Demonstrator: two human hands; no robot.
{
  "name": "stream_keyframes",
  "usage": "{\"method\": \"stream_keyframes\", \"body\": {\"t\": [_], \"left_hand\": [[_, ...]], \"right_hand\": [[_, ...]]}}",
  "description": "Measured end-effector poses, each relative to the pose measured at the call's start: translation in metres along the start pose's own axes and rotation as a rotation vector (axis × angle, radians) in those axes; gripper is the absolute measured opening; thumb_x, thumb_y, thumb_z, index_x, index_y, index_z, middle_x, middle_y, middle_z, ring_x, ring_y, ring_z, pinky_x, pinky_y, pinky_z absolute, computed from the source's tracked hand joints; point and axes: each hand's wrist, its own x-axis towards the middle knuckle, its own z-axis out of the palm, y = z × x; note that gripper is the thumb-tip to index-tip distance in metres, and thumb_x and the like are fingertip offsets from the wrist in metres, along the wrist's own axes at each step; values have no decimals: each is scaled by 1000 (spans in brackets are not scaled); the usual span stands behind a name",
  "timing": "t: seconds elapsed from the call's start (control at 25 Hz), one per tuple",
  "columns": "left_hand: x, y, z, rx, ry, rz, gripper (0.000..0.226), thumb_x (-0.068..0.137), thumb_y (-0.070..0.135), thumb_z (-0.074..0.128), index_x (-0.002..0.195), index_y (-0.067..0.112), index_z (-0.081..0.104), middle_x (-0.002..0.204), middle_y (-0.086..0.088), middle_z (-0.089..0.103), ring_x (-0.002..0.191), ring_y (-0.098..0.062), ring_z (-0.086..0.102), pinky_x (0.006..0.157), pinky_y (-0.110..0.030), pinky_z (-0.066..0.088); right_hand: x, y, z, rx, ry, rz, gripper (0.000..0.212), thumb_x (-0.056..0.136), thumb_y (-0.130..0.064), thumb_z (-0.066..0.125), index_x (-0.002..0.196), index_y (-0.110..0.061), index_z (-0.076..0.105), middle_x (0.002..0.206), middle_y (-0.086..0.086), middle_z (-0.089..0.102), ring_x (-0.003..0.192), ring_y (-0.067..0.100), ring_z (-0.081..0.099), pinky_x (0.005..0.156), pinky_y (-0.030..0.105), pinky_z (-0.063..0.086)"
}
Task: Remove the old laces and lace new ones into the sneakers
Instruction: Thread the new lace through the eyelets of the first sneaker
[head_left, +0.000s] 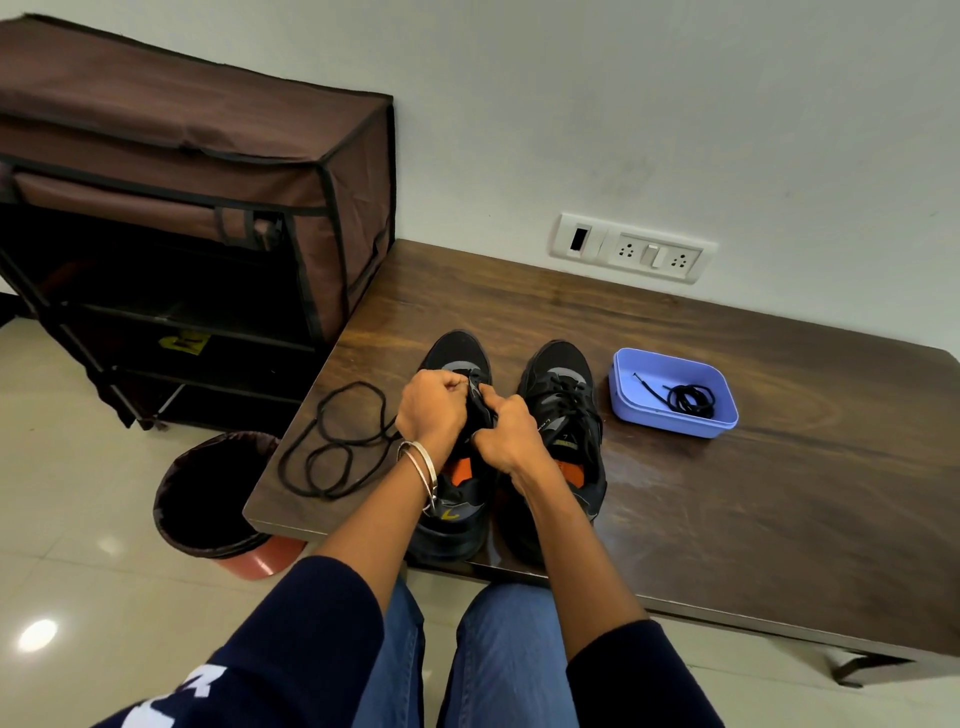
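Head camera looking forward and down, sitting near dark wooden table (675, 499); wall running at 12 o'clock.

A dark wooden table (701, 493) is set against the wall. On it two black sneakers are stood side by side — the left sneaker (457, 499) and the right sneaker (563, 384), still laced. A loose black lace (332, 447) is spread near the left edge. A lilac plastic tray (670, 364) — with a coiled black lace (691, 400) inside — is placed right of the sneakers.
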Motion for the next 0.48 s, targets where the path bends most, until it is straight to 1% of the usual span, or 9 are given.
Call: {"method": "stream_keyframes", "body": {"t": [0.12,0.2,0.28,0.36,0.44,0.48], "left_hand": [[3,0,0,-2,-16,-43,26,91,27,58,72,19,73,80,7,68,80,-21,64,63,-32,51],[3,3,2,21,-23,-70,25,91,26,57,72,18,72,78,5,66,78,-22,63,63,-33,51],[4,7,4,39,-22,-101,25,90,25,56,72,18,71,80,1,66,79,-24,63,61,-32,49],[8,10,5,27,-25,-168,22,88,27,58,71,19,70,83,-2,69,81,-26,65,61,-31,49],[13,11,4,-21,-36,-244,15,84,29,63,81,20,73,91,-5,70,85,-28,66,67,-32,54],[15,10,4,-57,-43,-266,15,83,29,64,85,19,74,94,-7,70,85,-29,66,69,-32,55]], "right_hand": [[-1,1,-1,-11,-5,-1,77,83,1,51,152,-23,27,142,12,33,131,32,40,106,34,41],[-2,1,1,-44,-13,-9,78,83,0,52,153,-21,25,141,13,33,132,33,38,108,35,38],[-2,1,2,-66,-21,-21,78,83,-1,52,153,-20,23,141,14,33,132,35,37,109,37,37],[-2,2,1,-67,-27,-26,77,83,-2,52,153,-20,24,140,13,33,131,35,37,109,37,37],[-1,3,-1,-83,-38,-39,76,85,-2,53,153,-19,24,139,13,34,131,34,38,108,33,37],[-1,3,-2,-92,-42,-44,76,85,-2,53,153,-19,24,139,13,34,131,33,38,106,32,37]]}}
